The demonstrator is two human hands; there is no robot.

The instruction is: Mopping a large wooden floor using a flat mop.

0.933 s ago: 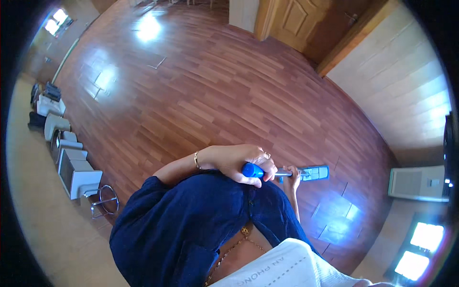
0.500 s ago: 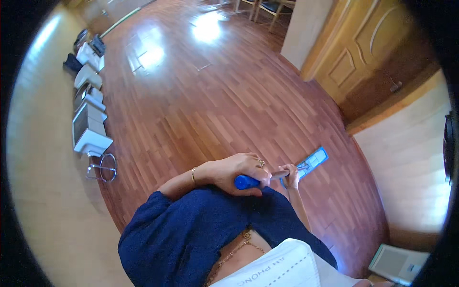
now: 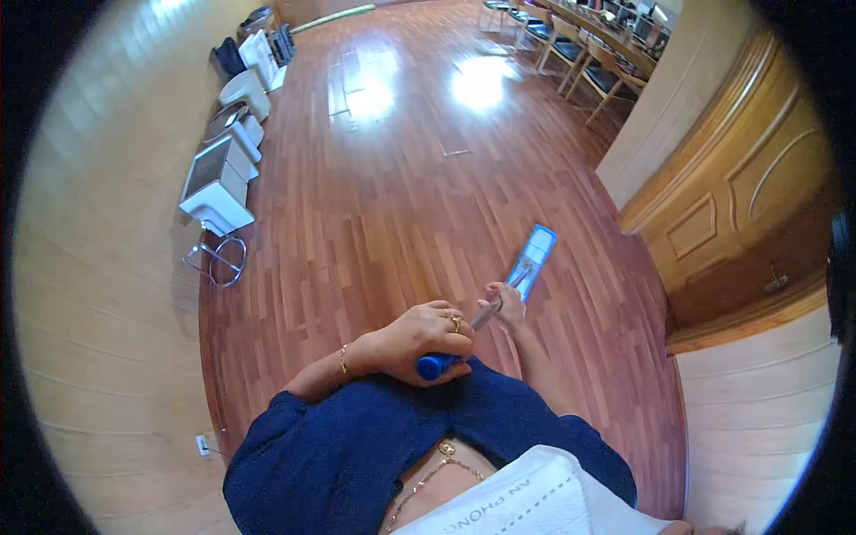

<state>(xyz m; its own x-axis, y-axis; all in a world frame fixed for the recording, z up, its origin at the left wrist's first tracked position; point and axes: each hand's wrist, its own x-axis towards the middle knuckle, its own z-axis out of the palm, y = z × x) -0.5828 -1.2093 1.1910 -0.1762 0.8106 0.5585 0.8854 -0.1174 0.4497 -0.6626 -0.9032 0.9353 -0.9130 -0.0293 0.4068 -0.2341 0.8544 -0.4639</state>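
You hold a flat mop [image 3: 487, 314] slantwise in front of your body, both hands on it. The fingers of your left hand [image 3: 419, 341] are curled closed around the upper end of the handle, its blue end cap [image 3: 432, 366] poking out below them. Your right hand [image 3: 506, 306] grips the pole farther down, its fingers bent about it; how tightly they press, you cannot tell from here. Just beyond that hand, the blue mop head [image 3: 538, 251] lies on the wood-patterned floor [image 3: 383, 214], well apart from the door [image 3: 740, 214] on the right. Along the left wall stands a white boxy unit [image 3: 234, 185] with a dark panel; what it contains cannot be told. At the upper right, chairs [image 3: 599, 78] line a long surface [image 3: 584, 25] bearing small, indistinct items [image 3: 644, 28].
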